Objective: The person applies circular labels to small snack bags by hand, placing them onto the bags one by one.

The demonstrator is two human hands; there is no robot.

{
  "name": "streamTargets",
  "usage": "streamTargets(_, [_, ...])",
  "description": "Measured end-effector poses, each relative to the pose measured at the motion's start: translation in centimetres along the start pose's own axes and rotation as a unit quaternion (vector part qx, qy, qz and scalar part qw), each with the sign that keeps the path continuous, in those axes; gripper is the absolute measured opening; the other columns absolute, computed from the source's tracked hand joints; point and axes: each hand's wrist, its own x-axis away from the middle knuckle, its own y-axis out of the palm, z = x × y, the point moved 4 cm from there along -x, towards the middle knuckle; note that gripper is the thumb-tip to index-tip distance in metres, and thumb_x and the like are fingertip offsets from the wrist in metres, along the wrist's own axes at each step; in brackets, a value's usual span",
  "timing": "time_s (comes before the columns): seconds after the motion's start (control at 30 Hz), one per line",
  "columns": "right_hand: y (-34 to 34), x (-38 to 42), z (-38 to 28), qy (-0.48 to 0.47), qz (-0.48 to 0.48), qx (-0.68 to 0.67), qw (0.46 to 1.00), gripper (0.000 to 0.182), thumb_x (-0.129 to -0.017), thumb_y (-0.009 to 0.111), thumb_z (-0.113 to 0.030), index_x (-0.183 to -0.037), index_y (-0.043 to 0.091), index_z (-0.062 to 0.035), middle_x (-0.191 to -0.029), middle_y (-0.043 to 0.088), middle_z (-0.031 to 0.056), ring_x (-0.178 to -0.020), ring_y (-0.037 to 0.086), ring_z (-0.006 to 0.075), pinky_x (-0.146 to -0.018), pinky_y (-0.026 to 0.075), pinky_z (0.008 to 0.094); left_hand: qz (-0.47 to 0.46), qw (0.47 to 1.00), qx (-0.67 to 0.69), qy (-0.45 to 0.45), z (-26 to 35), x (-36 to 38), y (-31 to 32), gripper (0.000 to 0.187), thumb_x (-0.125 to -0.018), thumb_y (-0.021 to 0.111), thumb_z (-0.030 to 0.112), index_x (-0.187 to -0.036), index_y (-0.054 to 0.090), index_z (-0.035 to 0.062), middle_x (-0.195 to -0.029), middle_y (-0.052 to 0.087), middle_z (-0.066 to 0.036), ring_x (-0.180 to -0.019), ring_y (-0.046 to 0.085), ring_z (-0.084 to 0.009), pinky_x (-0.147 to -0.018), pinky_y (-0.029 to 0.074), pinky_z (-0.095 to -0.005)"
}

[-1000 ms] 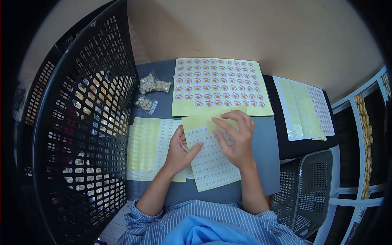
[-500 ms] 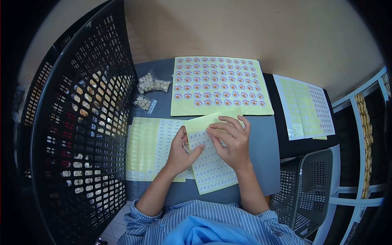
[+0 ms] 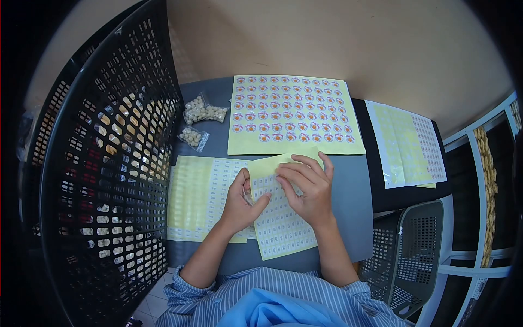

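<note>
A yellow-backed sheet of small white stickers (image 3: pixel 283 223) is tilted up over the table's front, its upper part bare of stickers. My left hand (image 3: pixel 239 204) is closed on its left edge, thumb on the face and fingers behind. Something clear, perhaps a small plastic bag, shows beside those fingers. At the bare upper part, my right hand (image 3: pixel 308 188) has thumb and index finger close together, with the other fingers raised. Whatever is between these tips is too small to make out. Beneath lie more label sheets (image 3: pixel 190 201), partly covered by my left hand and the held sheet.
A large sheet of round orange-and-red stickers (image 3: pixel 294 145) lies at the back. Small bags of pale round pieces (image 3: pixel 206 111) sit back left. A tall black basket (image 3: pixel 117 163) walls off the left. At right are another sticker sheet (image 3: pixel 406 144) and a dark crate (image 3: pixel 419 250).
The lower end of the held sheet has shifted slightly left. Both hands stay in nearly the same place and pose.
</note>
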Motion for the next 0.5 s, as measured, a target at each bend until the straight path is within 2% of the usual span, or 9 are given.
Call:
streamTargets(0.13, [0.0,0.1,0.1,-0.01,-0.007,0.0,1.0,0.011,-0.066,0.07,-0.009,-0.075,0.066,-0.0142,-0.082,0.065,-0.0035,-0.095,0.058,0.0171,-0.097,0.023,0.0433,-0.003,1.0,-0.022,-0.006,-0.2,0.0,-0.2,0.04,-0.071,0.06,-0.004,-0.106,0.042,0.001,-0.094,0.055,-0.006,-0.087,0.053,-0.0099,-0.075,0.043,-0.0241])
streamTargets(0.2, [0.1,0.2,0.2,-0.026,-0.003,0.007,1.0,0.01,-0.066,0.07,-0.009,-0.073,0.065,-0.0141,-0.082,0.065,-0.0038,-0.095,0.058,0.0177,-0.098,0.022,0.0439,0.007,1.0,-0.002,-0.013,0.2,-0.2,0.0,0.029,-0.071,0.061,-0.001,-0.093,0.042,0.0029,-0.082,0.052,-0.004,-0.081,0.05,-0.0078,-0.073,0.041,-0.0231])
streamTargets(0.33, [0.1,0.1,0.2,-0.024,-0.015,0.01,1.0,0.009,-0.068,0.067,-0.008,-0.076,0.063,-0.0127,-0.085,0.064,-0.003,-0.096,0.057,0.016,-0.099,0.024,0.0459,0.0,0.999,0.037,-0.023,-0.7,-0.2,0.0,0.04,-0.07,0.062,-0.004,-0.104,0.041,0.0015,-0.088,0.053,-0.004,-0.082,0.051,-0.009,-0.074,0.043,-0.024])
streamTargets(0.4, [-0.1,-0.1,0.1,-0.009,-0.031,-0.021,0.999,0.009,-0.072,0.063,-0.006,-0.079,0.06,-0.0104,-0.088,0.063,0.0,-0.094,0.057,0.0177,-0.099,0.024,0.0463,0.037,0.999,-0.026,-0.003,-0.7,-0.3,-0.6,0.032,-0.071,0.059,0.0,-0.093,0.036,0.0043,-0.091,0.047,-0.006,-0.083,0.045,-0.01,-0.079,0.039,-0.0245])
streamTargets(0.43, [-0.2,-0.1,0.2,-0.009,-0.031,-0.021,0.999,0.009,-0.072,0.063,-0.006,-0.079,0.06,-0.0104,-0.088,0.063,0.0,-0.094,0.057,0.0177,-0.099,0.024,0.0463,0.037,0.999,-0.026,-0.002,-0.8,-0.4,-1.0,0.032,-0.071,0.059,0.0,-0.093,0.036,0.0043,-0.091,0.047,-0.006,-0.083,0.045,-0.01,-0.079,0.039,-0.0245])
streamTargets(0.5, [-0.2,0.1,1.4,0.051,-0.055,-0.053,0.996,0.01,-0.075,0.058,-0.005,-0.084,0.055,-0.0078,-0.09,0.061,0.003,-0.092,0.057,0.0201,-0.098,0.026,0.0465,0.161,0.984,0.04,0.06,-0.6,-0.7,-3.6,0.029,-0.072,0.051,0.002,-0.095,0.033,0.0053,-0.098,0.043,-0.007,-0.087,0.042,-0.0116,-0.08,0.037,-0.0239])
